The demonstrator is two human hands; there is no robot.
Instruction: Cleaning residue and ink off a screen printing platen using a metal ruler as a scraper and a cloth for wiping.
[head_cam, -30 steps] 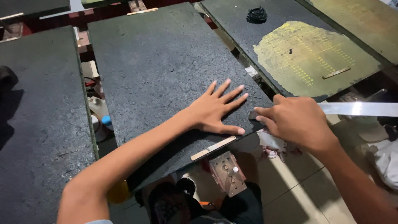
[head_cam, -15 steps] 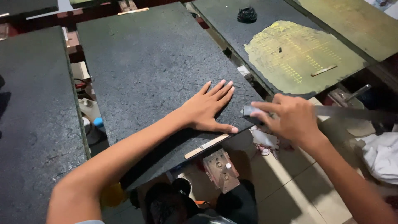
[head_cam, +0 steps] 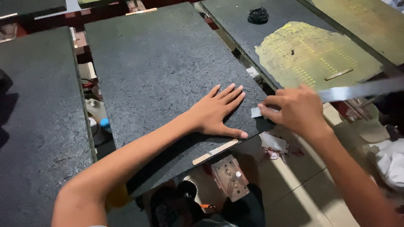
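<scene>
The left hand (head_cam: pixel 216 111) lies flat, fingers spread, holding nothing, on the dark board (head_cam: pixel 168 80). The right hand (head_cam: pixel 294 109) is closed around a long metal blade (head_cam: pixel 362 89), its tip at the board's right edge. No scraped patch shows yet.

**Around the Work Surface**

A black clump (head_cam: pixel 257 15) is lying on a neighbouring dark board (head_cam: pixel 235 21) beside a yellow-stained patch (head_cam: pixel 311 52). Below, a metal bracket (head_cam: pixel 229 176) and crumpled white cloth (head_cam: pixel 391 162) are sitting on the tiled floor (head_cam: pixel 303 185).
</scene>
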